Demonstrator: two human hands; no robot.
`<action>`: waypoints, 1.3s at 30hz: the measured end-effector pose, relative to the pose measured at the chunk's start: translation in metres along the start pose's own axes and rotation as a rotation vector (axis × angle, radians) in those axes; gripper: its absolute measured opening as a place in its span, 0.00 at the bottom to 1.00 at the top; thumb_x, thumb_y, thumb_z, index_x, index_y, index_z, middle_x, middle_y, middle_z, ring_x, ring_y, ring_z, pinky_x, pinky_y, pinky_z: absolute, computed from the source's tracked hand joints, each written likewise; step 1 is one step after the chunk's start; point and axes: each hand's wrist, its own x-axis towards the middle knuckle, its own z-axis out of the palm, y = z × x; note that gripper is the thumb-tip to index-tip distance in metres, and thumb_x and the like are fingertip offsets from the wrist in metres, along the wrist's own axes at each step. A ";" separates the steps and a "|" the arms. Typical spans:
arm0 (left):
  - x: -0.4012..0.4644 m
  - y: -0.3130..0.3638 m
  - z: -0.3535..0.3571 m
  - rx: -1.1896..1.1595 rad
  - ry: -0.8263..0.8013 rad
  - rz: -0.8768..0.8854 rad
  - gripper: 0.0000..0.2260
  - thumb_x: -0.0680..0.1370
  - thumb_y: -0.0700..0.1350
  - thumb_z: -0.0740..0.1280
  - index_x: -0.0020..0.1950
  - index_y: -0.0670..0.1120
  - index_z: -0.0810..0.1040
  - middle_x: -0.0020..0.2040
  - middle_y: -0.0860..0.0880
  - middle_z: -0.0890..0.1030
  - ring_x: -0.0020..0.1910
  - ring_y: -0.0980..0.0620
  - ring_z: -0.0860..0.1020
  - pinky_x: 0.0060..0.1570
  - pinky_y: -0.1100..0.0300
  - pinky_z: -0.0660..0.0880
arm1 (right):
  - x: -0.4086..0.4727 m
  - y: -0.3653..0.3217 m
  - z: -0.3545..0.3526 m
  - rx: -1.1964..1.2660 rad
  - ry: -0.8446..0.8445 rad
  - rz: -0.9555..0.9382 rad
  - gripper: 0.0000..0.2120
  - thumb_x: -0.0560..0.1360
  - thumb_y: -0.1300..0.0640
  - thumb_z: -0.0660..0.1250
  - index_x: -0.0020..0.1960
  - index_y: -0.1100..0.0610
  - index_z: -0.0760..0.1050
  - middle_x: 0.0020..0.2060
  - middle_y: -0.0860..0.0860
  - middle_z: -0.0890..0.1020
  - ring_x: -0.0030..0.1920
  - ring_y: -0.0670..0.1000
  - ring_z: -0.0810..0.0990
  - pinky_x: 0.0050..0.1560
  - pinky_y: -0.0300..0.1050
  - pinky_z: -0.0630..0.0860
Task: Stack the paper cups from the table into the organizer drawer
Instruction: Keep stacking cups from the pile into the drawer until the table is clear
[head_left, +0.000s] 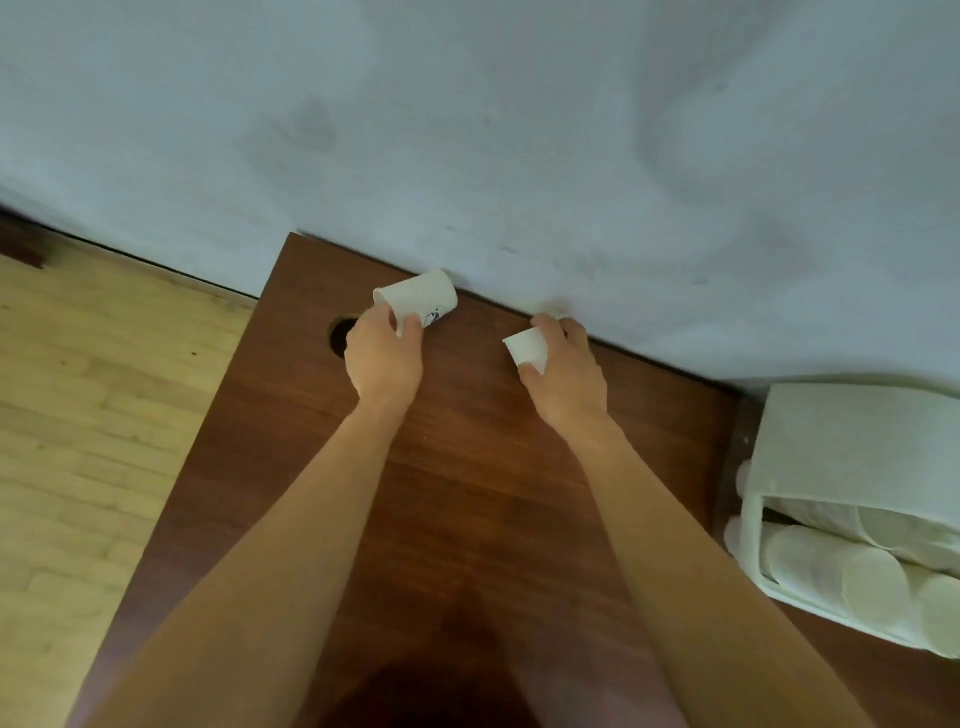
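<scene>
My left hand (383, 358) grips a white paper cup (418, 299) lying on its side, its mouth facing left and a dark print on its wall. A second white paper cup (529, 347) is in my right hand (566, 371), fingers wrapped around it, mouth towards the left. Both hands are over the far part of the brown wooden table (467, 493), close to the wall. The white organizer drawer (753, 535) stands open at the right edge, with several white cups (831, 566) lying inside in rows.
A round cable hole (340, 335) is in the table just left of my left hand. The pale wall (519, 156) runs along the table's far edge. Light wooden floor (93, 415) lies to the left. The organizer's white top (857, 441) sits above the drawer.
</scene>
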 end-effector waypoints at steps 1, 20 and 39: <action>-0.003 0.001 -0.002 -0.001 -0.019 0.018 0.10 0.81 0.48 0.62 0.56 0.42 0.76 0.55 0.44 0.81 0.53 0.47 0.79 0.42 0.61 0.71 | -0.003 -0.001 0.002 0.004 0.014 0.004 0.24 0.76 0.54 0.66 0.70 0.46 0.64 0.69 0.51 0.66 0.58 0.59 0.75 0.52 0.52 0.74; -0.207 0.050 -0.043 0.198 -0.129 0.770 0.10 0.79 0.45 0.65 0.59 0.46 0.80 0.54 0.49 0.81 0.55 0.51 0.75 0.50 0.62 0.69 | -0.210 0.083 -0.067 0.264 0.348 0.128 0.12 0.80 0.47 0.63 0.58 0.51 0.79 0.53 0.47 0.83 0.50 0.46 0.80 0.49 0.38 0.73; -0.415 0.153 0.088 0.211 -0.328 1.155 0.10 0.80 0.45 0.62 0.54 0.45 0.82 0.50 0.51 0.79 0.51 0.51 0.71 0.47 0.57 0.73 | -0.340 0.280 -0.167 0.283 0.731 0.244 0.12 0.82 0.54 0.60 0.62 0.51 0.78 0.56 0.48 0.82 0.53 0.50 0.79 0.47 0.43 0.73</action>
